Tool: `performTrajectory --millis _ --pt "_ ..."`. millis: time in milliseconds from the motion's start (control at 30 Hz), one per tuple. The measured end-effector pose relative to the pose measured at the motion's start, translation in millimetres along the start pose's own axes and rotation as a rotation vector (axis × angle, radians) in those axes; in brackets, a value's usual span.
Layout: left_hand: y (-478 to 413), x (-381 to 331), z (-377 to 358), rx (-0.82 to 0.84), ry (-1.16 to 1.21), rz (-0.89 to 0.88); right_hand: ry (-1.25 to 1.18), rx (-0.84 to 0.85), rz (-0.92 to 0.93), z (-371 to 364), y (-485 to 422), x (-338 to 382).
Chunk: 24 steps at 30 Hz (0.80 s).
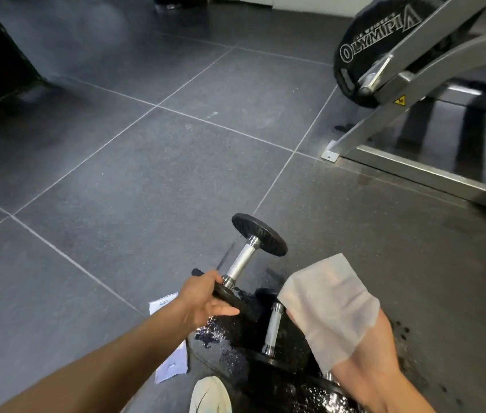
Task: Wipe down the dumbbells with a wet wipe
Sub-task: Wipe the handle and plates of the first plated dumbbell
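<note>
The left grip (pixel 206 299) clasps the near plate of a tilted dumbbell (pixel 241 260); a wet wipe (pixel 328 308) drapes the right grip (pixel 370 362), hiding whether it is closed.

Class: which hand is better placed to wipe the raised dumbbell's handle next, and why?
Right, probably. The right hand carries the wipe, draped over it, close to the dumbbell and its bare handle. The left hand is busy gripping the near plate, holding the dumbbell tilted.
</note>
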State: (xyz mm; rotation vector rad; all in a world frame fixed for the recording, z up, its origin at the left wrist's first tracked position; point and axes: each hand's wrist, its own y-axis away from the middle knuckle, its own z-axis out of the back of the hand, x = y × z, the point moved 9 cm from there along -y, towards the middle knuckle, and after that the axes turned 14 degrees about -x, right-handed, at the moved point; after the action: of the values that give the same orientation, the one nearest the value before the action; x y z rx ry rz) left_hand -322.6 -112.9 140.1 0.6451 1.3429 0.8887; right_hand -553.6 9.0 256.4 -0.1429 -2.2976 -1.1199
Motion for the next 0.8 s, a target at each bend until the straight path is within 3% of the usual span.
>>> performTrajectory --millis 167,267,333,533,600,700,800 --pt "132.2 -34.3 -23.7 0.173 -0.024 -0.106 -0.020 -0.036 0.024 -4.5 0.2 20.5" --pt "188.7 -29.5 -46.5 0.223 -0.076 -0.119 -0.010 0.099 -0.005 -30.0 19.9 40.1" --pt "213.8 -21.4 -65.7 0.270 -0.086 -0.106 0.015 0.083 0.048 -27.6 27.3 60.4" --pt "245.9 7.1 -99.7 0.335 -0.078 0.005 0.086 -0.076 0.274 20.5 23.2 109.1" --pt "247.0 9.9 -103.3 0.349 -0.098 0.006 0.050 -0.038 0.357 22.1 24.0 120.9" --pt "250.7 18.2 -114.5 0.438 -0.179 0.001 0.020 0.122 0.304 12.7 29.1 123.4" --pt "253.6 27.6 -124.3 0.501 -0.196 0.022 -0.050 0.083 0.327 20.2 26.9 130.0"
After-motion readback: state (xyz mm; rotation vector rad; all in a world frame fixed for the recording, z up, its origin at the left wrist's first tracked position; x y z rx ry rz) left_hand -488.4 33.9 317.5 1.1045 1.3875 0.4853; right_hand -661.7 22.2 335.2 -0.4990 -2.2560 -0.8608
